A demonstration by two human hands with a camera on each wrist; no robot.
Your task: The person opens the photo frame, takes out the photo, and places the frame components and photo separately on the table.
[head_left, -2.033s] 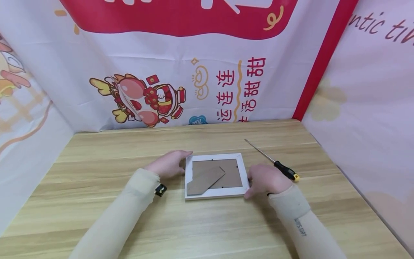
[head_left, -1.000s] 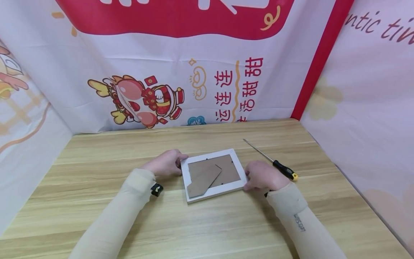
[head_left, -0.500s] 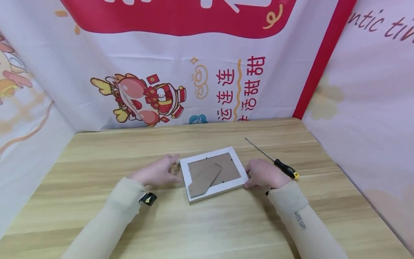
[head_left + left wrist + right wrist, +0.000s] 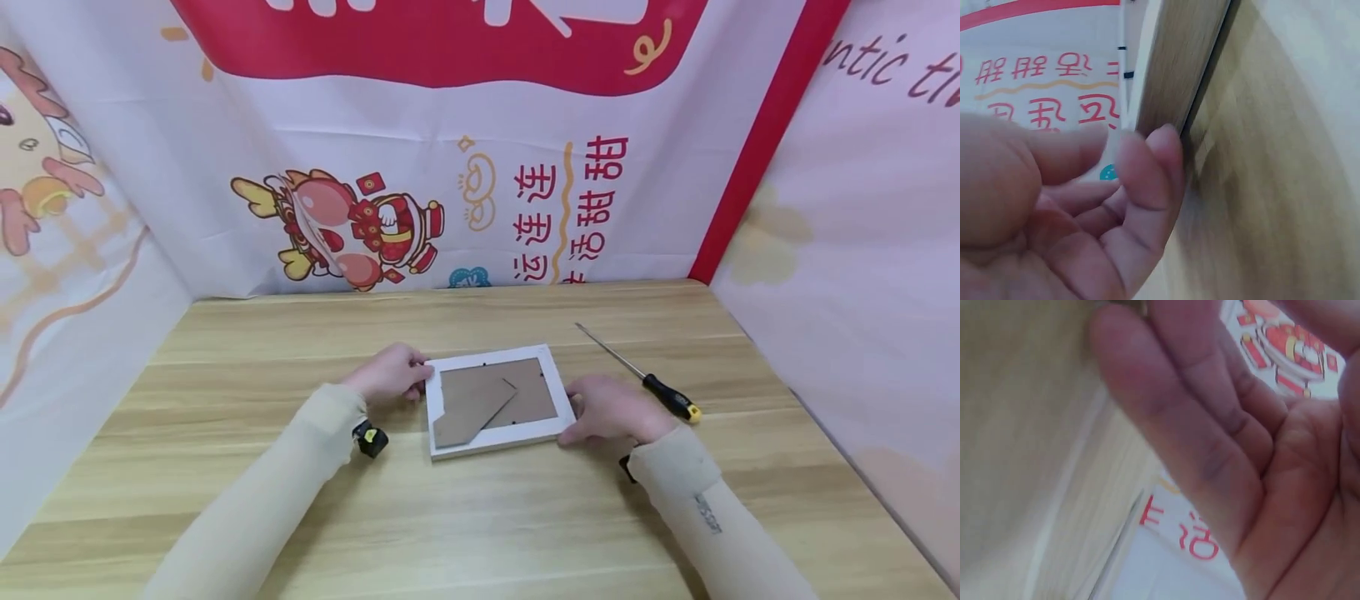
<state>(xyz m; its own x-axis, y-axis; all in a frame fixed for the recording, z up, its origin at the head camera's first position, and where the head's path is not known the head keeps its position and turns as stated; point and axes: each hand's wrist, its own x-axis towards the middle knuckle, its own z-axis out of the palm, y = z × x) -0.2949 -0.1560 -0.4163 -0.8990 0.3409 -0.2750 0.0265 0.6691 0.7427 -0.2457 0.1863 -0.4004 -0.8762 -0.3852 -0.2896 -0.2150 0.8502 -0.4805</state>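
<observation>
Left hand: the left hand (image 4: 390, 373) lies on the table at the left edge of a white rectangular picture frame (image 4: 497, 401), fingers curled, their tips against the frame's top left corner; the left wrist view shows the curled fingers (image 4: 1147, 169) beside a pale edge, though whether they pinch it or only press on it I cannot tell.
Right hand: the right hand (image 4: 607, 408) rests against the frame's right edge near its lower right corner, fingers bent toward the rim; the right wrist view shows only a relaxed palm (image 4: 1254, 431) close to the lens, so a true grip cannot be confirmed.
Why held so: with one hand on each short side, the frame appears braced between them, probably to steady or square it on the tabletop.
Frame: it lies face down and slightly skewed in the middle of the light wooden table (image 4: 480, 517), between the two hands.
Backing: the brown cardboard back panel with its folding stand flap (image 4: 474, 407) faces up, so the back is reachable.
Screwdriver: a slim screwdriver with a black and yellow handle (image 4: 672, 399) lies just beyond the right hand, untouched, shaft pointing away toward the backdrop.
Surroundings: a printed red and white cloth banner (image 4: 465, 125) hangs behind the table.
</observation>
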